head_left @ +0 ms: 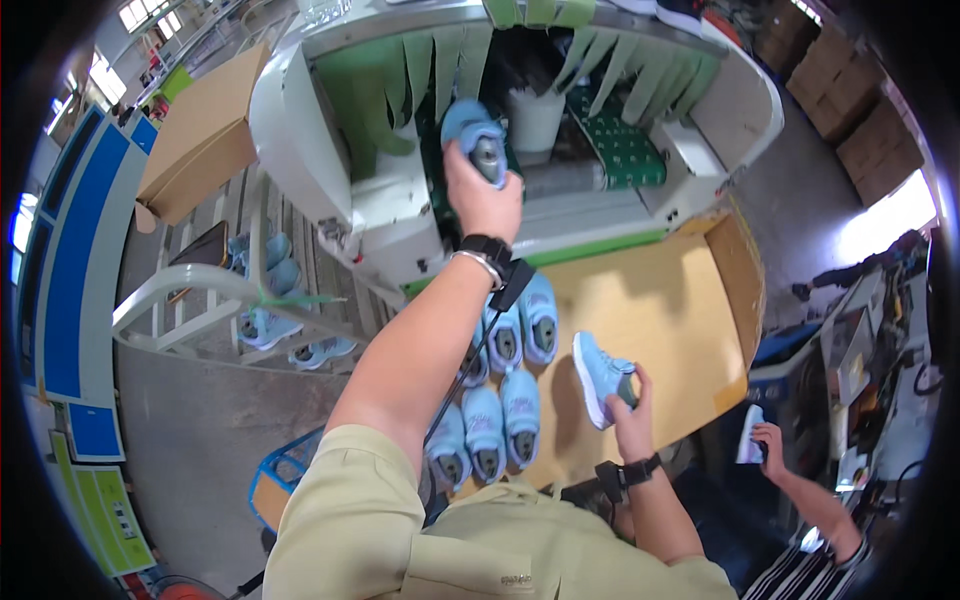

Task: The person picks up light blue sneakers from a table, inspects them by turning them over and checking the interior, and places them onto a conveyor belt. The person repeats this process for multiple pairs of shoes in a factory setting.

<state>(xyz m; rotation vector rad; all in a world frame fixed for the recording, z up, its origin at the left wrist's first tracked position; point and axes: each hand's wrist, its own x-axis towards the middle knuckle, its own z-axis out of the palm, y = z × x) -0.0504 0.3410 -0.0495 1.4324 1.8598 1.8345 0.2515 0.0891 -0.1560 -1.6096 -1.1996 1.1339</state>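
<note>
Upper left: brown cardboard box (200, 135), tilted; bright windows (106, 76) beyond. Far left: tall blue-and-white board (85, 250), green-and-white poster (108, 510) below it. Grey floor (210, 430) beside both. Upper right: stacked brown cartons (840, 85). Lower right: co-worker's striped garment (800, 577).

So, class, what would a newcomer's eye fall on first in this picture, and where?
Probably the blue shoe in the left hand, at the opening of the white machine hung with green strips. Next, perhaps, the second shoe in the right hand, and the rows of shoes on the table's left side.
</note>
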